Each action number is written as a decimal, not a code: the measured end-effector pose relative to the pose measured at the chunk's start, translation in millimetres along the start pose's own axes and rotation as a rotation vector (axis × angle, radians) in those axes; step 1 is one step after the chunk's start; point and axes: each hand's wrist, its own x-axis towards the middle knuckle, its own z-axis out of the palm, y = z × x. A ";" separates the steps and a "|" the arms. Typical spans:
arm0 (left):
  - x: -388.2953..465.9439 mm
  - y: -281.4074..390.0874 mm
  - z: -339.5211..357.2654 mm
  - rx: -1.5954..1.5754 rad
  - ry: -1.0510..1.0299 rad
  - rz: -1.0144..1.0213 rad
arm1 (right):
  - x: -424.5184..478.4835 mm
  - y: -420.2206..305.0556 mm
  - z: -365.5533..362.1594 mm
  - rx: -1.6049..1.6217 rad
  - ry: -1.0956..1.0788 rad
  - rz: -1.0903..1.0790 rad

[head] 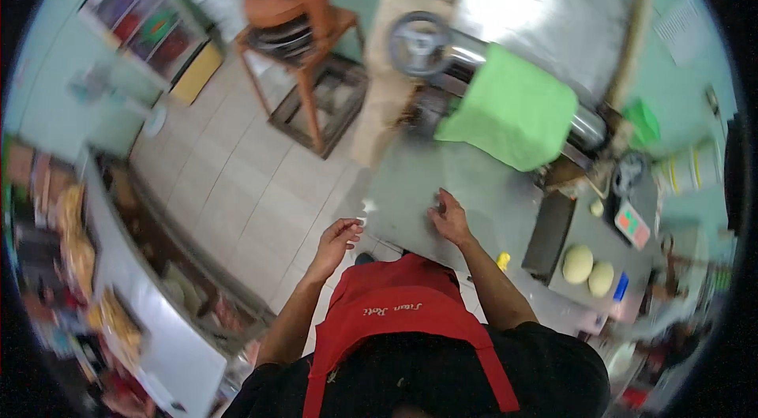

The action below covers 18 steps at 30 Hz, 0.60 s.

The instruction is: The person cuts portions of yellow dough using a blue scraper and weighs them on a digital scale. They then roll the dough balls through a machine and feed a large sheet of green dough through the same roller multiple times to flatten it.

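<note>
My right hand (449, 216) hovers over or rests on the near part of a grey metal worktop (402, 187), its fingers curled and apart, with nothing visible in them. Left of the worktop's corner is my left hand (341, 238), its fingers loosely bent above the tiled floor. A small white scrap (362, 220) shows at its fingertips; whether the fingers hold it is unclear. Beyond the worktop stands a dough sheeter with metal rollers (468, 55), a handwheel (420, 44) and a green cloth (514, 107) draped across it. I wear a red apron (402, 299).
On the right, two dough balls (577, 264) lie near a digital scale (632, 225) and a dark metal box (549, 234). A small yellow object (503, 260) is by my right forearm. Orange chairs (308, 63) stand back left; a white counter (160, 323) with bagged goods is at left.
</note>
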 end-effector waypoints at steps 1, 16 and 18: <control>15.3 15.9 13.1 0.049 -0.028 -0.003 | -8.3 -0.1 -16.6 0.107 0.006 0.099; 348.2 98.8 218.1 0.583 -0.381 0.298 | 76.4 196.9 -219.5 0.591 0.435 0.250; 362.5 93.7 234.9 0.511 -0.343 0.238 | 93.6 198.2 -216.7 0.462 0.377 0.215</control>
